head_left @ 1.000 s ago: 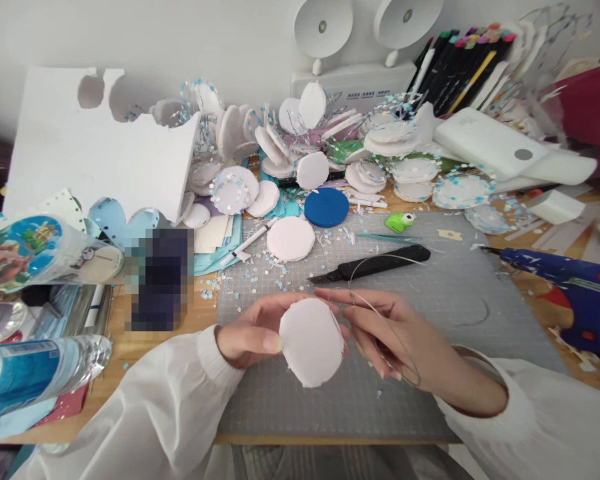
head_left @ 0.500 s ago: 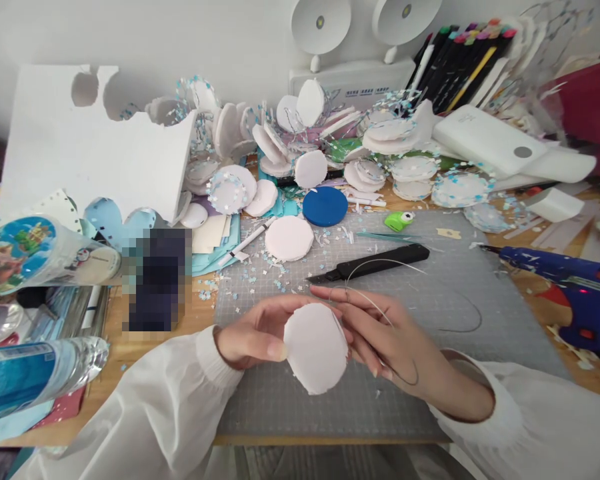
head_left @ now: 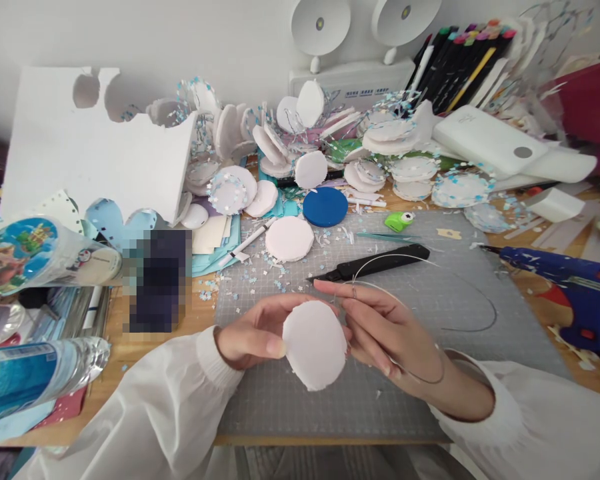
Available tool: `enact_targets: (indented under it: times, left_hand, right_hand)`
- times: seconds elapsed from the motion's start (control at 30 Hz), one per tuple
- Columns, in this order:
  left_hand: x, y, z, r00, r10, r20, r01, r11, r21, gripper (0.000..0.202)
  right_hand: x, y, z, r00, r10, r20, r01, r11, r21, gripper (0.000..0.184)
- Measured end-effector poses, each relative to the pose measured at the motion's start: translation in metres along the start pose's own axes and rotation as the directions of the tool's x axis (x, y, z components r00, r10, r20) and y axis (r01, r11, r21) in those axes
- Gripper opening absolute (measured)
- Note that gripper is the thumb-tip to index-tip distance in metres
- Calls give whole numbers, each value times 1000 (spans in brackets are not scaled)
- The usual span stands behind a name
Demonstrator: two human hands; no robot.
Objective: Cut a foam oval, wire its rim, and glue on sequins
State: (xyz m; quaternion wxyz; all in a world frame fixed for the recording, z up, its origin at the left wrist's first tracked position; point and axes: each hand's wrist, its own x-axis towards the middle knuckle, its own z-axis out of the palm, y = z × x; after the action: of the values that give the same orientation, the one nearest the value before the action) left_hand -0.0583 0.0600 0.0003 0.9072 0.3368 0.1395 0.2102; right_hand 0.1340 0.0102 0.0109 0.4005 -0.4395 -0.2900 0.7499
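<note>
I hold a white foam disc point(head_left: 314, 343) above the grey mat point(head_left: 430, 293), near the front edge of the table. My left hand point(head_left: 253, 331) pinches its left rim between thumb and fingers. My right hand point(head_left: 387, 327) touches the right rim and pinches a thin wire point(head_left: 473, 297), which curves in a loop over the mat and around my wrist. The hands are close together, each closed on its own thing. The disc looks very light and soft, with a rough cut rim, so I judge it dents easily; the rim is the best place to grip, gently. The wire looks springy. A black knife point(head_left: 375, 263) lies just behind my hands.
</note>
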Motion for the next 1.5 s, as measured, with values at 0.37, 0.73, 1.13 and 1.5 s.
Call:
enact_targets:
  times: [0.37,0.73,1.13,1.5]
  left_hand:
    - [0,0,-1,1000,-11,22,11,1000,-11,65]
    - [1,0,-1,1000,5,27,-4,1000,-14,61]
    - [5,-3,-1,999,8,33,-9,1000,30,58]
    - [2,-8,-4,1000,17,-6,-17,998,68,61]
  right_hand:
    - [2,0,-1,999,-9,-47,5,996,-94,45]
    - [1,2,-1,999,0,-33,-5,988,-152,45]
    - [-3,0,4,947,-288,-140,144,775,-615,39]
    - [-1,-1,-1,808,-588,34,290,347,-892,38]
